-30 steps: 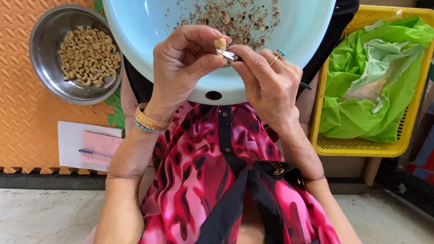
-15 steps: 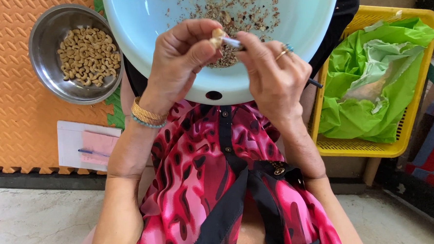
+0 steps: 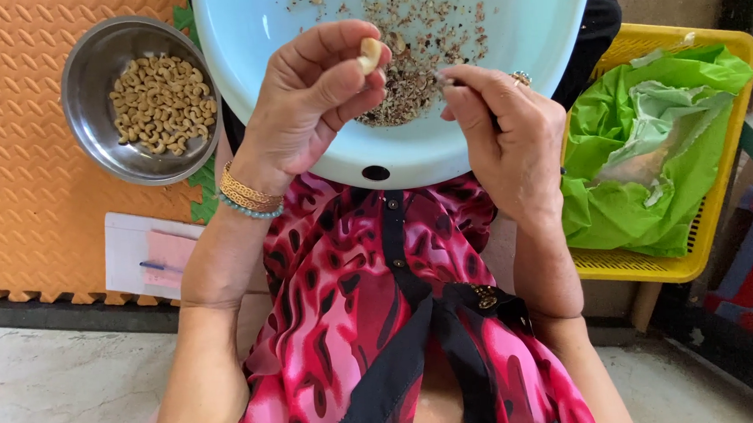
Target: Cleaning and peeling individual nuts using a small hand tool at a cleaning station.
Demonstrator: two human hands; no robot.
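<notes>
We pinch a pale cashew kernel (image 3: pixel 370 54) in our left hand (image 3: pixel 316 96), just left of our right hand (image 3: pixel 504 138), which grips a thin tool (image 3: pixel 443 78).

steel bowl (image 3: pixel 94 139) of peeled nuts; yellow crate (image 3: pixel 717 256) with green bag (image 3: pixel 661 140); orange mat (image 3: pixel 21 210); paper (image 3: pixel 124 248)

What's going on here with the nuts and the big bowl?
A seated person holds a pale cashew kernel pinched in the left hand over a light blue basin on their lap. The right hand grips a small metal tool beside it. Brown skin scraps litter the basin. A steel bowl of kernels sits on an orange mat, and a yellow basket with green plastic stands opposite.
</notes>
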